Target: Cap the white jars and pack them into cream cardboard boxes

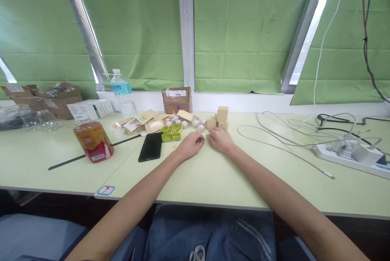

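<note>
Near the middle of the table, my left hand is curled, thumb and fingers drawn together; anything in its fingertips is too small to make out. A short gap away, my right hand rests with bent fingers just in front of small stacked tan cardboard boxes. What its fingers hold, if anything, is hidden. Behind my hands lie several small pale round pieces in clear wrap. Left of them are green box-shaped pieces with yellow cord. Opened tan cartons are heaped behind these.
A black phone and an orange-red bottle lie to the left. Behind are a water bottle and a brown carton. White cables and a power strip spread across the right.
</note>
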Action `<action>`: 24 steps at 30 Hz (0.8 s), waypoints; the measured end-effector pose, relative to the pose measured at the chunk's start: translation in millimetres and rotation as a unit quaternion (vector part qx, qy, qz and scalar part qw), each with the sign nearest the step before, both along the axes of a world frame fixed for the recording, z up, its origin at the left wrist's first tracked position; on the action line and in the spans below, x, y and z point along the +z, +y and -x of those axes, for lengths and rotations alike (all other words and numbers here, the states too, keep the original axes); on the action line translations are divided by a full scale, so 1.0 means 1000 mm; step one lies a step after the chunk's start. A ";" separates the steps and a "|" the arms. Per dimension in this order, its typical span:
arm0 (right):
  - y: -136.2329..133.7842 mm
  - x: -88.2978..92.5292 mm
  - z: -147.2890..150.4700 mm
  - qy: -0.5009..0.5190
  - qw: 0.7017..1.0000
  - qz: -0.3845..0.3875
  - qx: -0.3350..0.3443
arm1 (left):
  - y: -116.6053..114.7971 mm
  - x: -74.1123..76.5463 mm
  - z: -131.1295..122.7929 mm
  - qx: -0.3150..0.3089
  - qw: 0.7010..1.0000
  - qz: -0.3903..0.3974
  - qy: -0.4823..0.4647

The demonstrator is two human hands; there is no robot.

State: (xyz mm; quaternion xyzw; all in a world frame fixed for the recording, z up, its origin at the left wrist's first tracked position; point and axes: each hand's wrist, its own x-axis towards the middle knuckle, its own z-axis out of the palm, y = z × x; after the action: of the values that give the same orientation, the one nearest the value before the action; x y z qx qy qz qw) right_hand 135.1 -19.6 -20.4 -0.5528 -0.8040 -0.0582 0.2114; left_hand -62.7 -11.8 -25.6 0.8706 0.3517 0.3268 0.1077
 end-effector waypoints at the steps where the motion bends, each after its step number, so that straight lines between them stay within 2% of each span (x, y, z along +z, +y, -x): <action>1: 0.001 -0.002 0.003 0.002 0.999 -0.013 0.030 | 0.000 0.001 0.000 -0.004 1.000 0.001 -0.002; 4: 0.006 -0.009 0.013 0.017 0.990 -0.036 0.137 | 0.000 0.002 0.000 -0.013 1.000 -0.003 0.000; 5: 0.008 -0.013 0.015 0.026 0.988 -0.035 0.151 | 0.000 0.002 0.000 -0.008 1.000 -0.004 0.005; 8: 0.014 -0.021 0.015 0.067 0.993 -0.020 0.097 | 0.000 0.006 0.003 0.035 0.999 -0.011 0.018; 11: 0.016 -0.024 0.009 0.079 0.995 0.010 0.059 | 0.001 0.016 0.010 0.096 0.994 -0.056 0.010; 15: 0.015 -0.022 0.005 0.076 0.992 0.027 0.094 | 0.007 0.033 0.033 0.219 0.967 -0.130 0.017; 19: 0.015 -0.024 0.007 0.090 0.987 0.010 0.131 | 0.016 0.040 0.067 0.342 0.928 -0.146 0.030; 22: 0.016 -0.027 0.008 0.097 0.984 -0.003 0.148 | 0.021 0.041 0.083 0.367 0.918 -0.146 0.035; 24: 0.017 -0.029 0.008 0.097 0.984 -0.008 0.151 | 0.028 0.043 0.083 0.362 0.919 -0.146 0.060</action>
State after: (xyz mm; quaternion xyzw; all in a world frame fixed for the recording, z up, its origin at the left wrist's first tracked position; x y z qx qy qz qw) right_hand 126.6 -2.9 -49.1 -0.4260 -0.8535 0.0225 0.2992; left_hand -145.7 16.0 17.5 0.7076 0.5971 0.3386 -0.1678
